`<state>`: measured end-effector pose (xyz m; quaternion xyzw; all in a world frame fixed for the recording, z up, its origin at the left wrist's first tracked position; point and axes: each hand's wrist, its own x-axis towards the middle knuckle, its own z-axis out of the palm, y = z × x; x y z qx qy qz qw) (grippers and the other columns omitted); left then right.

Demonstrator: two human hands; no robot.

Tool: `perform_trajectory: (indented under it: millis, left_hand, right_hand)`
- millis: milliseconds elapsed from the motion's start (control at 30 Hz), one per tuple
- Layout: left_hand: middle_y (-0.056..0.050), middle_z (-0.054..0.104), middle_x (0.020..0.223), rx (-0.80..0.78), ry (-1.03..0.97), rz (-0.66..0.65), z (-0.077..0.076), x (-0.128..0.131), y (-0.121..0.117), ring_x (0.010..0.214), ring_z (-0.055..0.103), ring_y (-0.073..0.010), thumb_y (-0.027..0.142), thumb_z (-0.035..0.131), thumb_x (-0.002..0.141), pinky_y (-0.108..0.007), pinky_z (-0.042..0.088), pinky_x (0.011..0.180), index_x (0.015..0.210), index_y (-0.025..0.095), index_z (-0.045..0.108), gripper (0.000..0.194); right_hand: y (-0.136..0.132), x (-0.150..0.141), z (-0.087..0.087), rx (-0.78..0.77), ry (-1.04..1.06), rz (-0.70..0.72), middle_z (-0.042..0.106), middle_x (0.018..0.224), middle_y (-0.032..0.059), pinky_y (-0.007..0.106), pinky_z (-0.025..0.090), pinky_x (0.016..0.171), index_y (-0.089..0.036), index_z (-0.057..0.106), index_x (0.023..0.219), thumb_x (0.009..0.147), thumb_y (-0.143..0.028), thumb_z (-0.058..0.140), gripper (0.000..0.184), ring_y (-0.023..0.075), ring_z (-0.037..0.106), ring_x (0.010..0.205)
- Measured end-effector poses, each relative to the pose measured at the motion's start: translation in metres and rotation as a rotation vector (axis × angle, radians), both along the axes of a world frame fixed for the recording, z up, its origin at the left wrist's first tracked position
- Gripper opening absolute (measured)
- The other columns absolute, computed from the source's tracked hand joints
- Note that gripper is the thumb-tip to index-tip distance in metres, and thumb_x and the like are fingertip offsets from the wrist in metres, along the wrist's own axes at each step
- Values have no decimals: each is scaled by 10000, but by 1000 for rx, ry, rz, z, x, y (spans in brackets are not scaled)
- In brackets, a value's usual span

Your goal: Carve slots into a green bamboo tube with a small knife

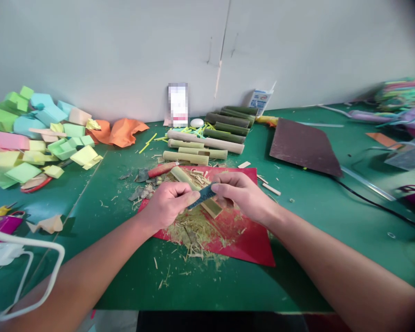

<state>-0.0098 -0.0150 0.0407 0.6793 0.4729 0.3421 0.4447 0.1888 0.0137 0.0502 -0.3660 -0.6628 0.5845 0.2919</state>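
My left hand [171,203] pinches one end of a dark strip of sandpaper [205,195] with faint print on it. My right hand [240,191] grips the other end, so the strip stretches between both thumbs. Beneath it lies a pale bamboo tube [212,208], tilted across the red sheet [251,240]; the strip and hands hide its middle. Shavings and dust [190,230] cover much of the sheet. A red-handled knife [162,169] rests just beyond my left hand, beside scraps of grey sandpaper [141,191].
Several bamboo tubes [207,141] lie in a row behind the sheet. A phone [178,105] and a drink carton [261,100] stand at the wall. Folded coloured papers [38,138] pile up at left. To the right are a brown board [304,145] and a black cable [373,198].
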Motion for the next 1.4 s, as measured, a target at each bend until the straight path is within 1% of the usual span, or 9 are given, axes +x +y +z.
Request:
perform_trajectory:
  millis: [100, 300, 433, 633, 767, 900, 1033, 1200, 1400]
  left_hand:
    - [41, 419, 464, -30, -14, -5, -1, 1, 0, 437, 363, -62, 439, 538, 829, -215, 275, 429, 593, 150, 508, 374]
    - [14, 503, 527, -81, -152, 22, -4, -1, 2, 445, 390, -54, 412, 546, 826, -208, 296, 428, 589, 143, 524, 359]
    - [3, 532, 543, -81, -149, 3, -4, -3, 2, 450, 421, -59, 380, 561, 818, -213, 318, 435, 591, 141, 540, 331]
    - [7, 534, 553, -86, -172, -18, -4, -3, 2, 468, 438, -58, 354, 527, 840, -205, 295, 429, 592, 141, 527, 327]
    - [20, 491, 532, -19, -72, -33, -2, -1, 2, 479, 405, -63, 375, 542, 838, -217, 291, 450, 626, 140, 557, 316]
    - [20, 488, 535, 28, -54, -5, 1, 0, 1, 480, 390, -63, 374, 556, 831, -224, 291, 459, 611, 138, 552, 323]
    - [13, 515, 565, -32, -142, 7, -3, -1, 2, 480, 414, -61, 381, 553, 833, -208, 283, 443, 635, 138, 555, 313]
    - [3, 543, 612, -153, -257, -17, -8, 0, 3, 473, 445, -56, 392, 540, 841, -189, 301, 433, 678, 134, 557, 305]
    - [-8, 549, 623, -164, -230, -58, -6, 1, 2, 482, 432, -63, 411, 501, 859, -198, 293, 432, 704, 134, 569, 324]
  right_hand:
    - [-1, -1, 1, -28, -6, 47, 456, 453, -46, 232, 258, 427, -171, 530, 605, 829, -386, 510, 311, 69, 360, 417]
    - [-1, 1, 2, 0, 15, -65, 406, 403, -54, 240, 207, 400, -173, 539, 571, 840, -408, 498, 359, 66, 295, 384]
    - [-1, 2, 0, -22, -14, -44, 414, 396, -49, 242, 216, 395, -176, 553, 578, 843, -419, 481, 367, 70, 313, 371]
    - [-3, 1, 2, -10, -3, -88, 410, 389, -44, 245, 222, 396, -171, 551, 565, 857, -435, 448, 408, 67, 305, 363]
    - [-3, 1, 4, 19, -24, -57, 395, 396, -55, 240, 201, 384, -177, 517, 559, 856, -420, 462, 387, 62, 281, 364]
    - [-3, 1, 3, 38, 5, -25, 489, 485, -22, 239, 303, 433, -171, 539, 608, 859, -365, 453, 328, 81, 407, 435]
    - [-3, -2, -2, 23, 140, 46, 573, 659, -1, 257, 417, 533, -164, 570, 772, 797, -293, 537, 135, 110, 517, 561]
    - [-4, -5, -7, 14, 228, 67, 606, 769, 17, 246, 443, 527, -161, 595, 931, 773, -263, 610, 188, 107, 526, 609]
    - [-5, -6, -7, 28, 276, 47, 618, 750, 11, 223, 444, 518, -169, 618, 903, 750, -275, 659, 190, 96, 527, 593]
